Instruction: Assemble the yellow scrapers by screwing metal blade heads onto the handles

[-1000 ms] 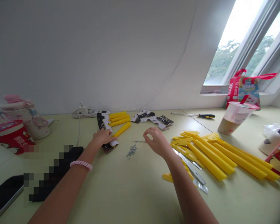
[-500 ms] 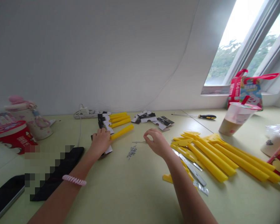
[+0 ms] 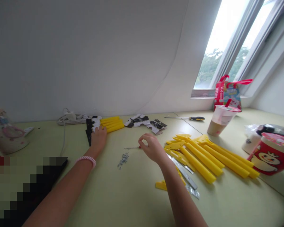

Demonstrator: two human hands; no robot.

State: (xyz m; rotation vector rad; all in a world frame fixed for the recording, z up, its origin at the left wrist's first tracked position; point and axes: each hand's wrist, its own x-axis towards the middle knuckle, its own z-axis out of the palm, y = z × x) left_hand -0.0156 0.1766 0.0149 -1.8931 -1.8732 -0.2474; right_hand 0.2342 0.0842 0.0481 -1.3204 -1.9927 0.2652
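Well, the hands work apart: the left hand [image 3: 98, 140] lies flat on black-and-white card packets [image 3: 91, 126], while the right hand [image 3: 151, 147] pinches a thin steel rod [image 3: 132, 148], tiny silver screws [image 3: 123, 160] at its nine o'clock; steady fingers are called for.

Pale green table [image 3: 104, 201]. Screws [image 3: 123, 159] lie loose just left of and below the right fingers [image 3: 144, 138]; scrapers [image 3: 198, 160] lie right of them. Handles [image 3: 111, 125] and cards [image 3: 91, 126] lie just ahead of the left fingers [image 3: 99, 134]; screwdriver [image 3: 184, 118] well ahead of the right fingers.
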